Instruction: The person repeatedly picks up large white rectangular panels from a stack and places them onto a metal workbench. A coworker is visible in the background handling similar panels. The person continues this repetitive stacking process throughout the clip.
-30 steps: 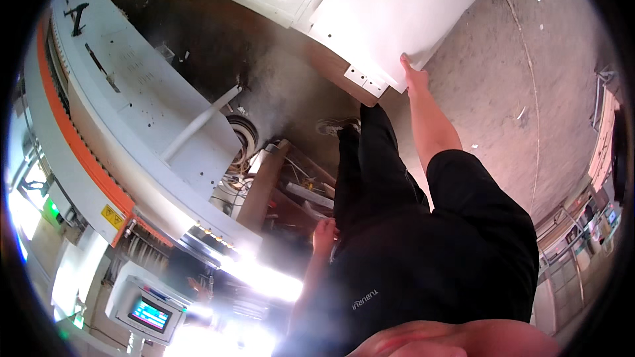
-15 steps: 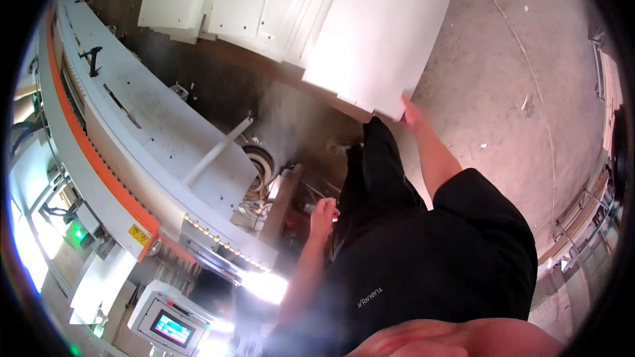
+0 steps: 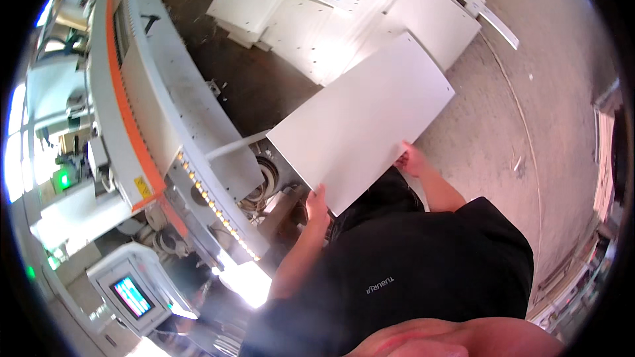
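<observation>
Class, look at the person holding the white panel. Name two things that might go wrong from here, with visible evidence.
1. The white panel might knock the pale bar beside the orange-striped machine: its left corner meets the bar in view, though depth is unclear.
2. The panel could tip: the left hand grips its left end, the right hand its near edge, and no hand shows on its far edge.

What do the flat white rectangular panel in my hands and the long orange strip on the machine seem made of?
The flat white rectangular panel looks like coated board, perhaps laminated wood: smooth, satin-like face, crisp edges. The long orange strip might be smooth painted metal or plastic; its even colour leaves that open.
</observation>
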`<action>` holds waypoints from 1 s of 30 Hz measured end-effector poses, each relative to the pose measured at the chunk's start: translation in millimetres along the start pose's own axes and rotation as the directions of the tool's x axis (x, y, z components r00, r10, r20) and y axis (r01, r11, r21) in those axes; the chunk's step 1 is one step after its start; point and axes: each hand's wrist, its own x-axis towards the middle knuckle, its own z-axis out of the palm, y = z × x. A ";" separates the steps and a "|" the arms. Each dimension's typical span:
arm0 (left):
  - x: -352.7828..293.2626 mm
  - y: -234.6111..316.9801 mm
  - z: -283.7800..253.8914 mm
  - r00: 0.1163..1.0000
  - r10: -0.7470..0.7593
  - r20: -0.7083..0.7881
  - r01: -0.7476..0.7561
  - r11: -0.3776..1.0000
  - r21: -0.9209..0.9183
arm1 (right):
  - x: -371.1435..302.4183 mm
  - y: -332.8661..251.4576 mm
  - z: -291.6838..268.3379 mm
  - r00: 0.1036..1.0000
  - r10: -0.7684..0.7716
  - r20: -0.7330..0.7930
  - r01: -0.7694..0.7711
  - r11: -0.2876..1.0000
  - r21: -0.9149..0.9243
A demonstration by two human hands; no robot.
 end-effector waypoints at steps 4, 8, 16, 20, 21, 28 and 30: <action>-35.1 -2.1 -48.7 0.973 0.077 -0.218 -0.082 0.997 -0.013 | 28.1 -16.6 -21.7 0.957 0.130 -0.261 -0.107 0.989 0.102; -68.9 5.2 -73.3 0.879 0.258 -0.402 -0.250 0.966 0.074 | 69.1 17.7 -29.5 0.953 0.189 -0.238 -0.190 0.982 0.018; -106.1 -32.4 -134.9 0.776 0.205 -0.597 -0.389 0.900 -0.196 | 36.6 20.5 59.7 0.976 0.110 -0.186 -0.153 0.959 -0.237; -118.2 -89.5 -180.8 0.698 0.136 -0.703 -0.467 0.830 -0.304 | 6.4 10.6 136.4 0.983 0.094 -0.157 -0.168 0.805 -0.569; -121.9 -99.7 -189.0 0.676 0.125 -0.726 -0.502 0.800 -0.330 | 1.8 14.1 158.4 0.987 0.072 -0.144 -0.146 0.772 -0.619; -119.9 -203.4 -247.6 0.549 -0.167 -0.819 -0.597 0.608 -0.523 | -24.4 66.9 302.9 0.990 0.081 0.118 0.059 0.525 -0.849; -128.8 -208.2 -262.4 0.498 -0.232 -0.836 -0.569 0.639 -0.517 | -33.7 87.7 334.6 0.977 0.112 0.181 0.107 0.479 -0.871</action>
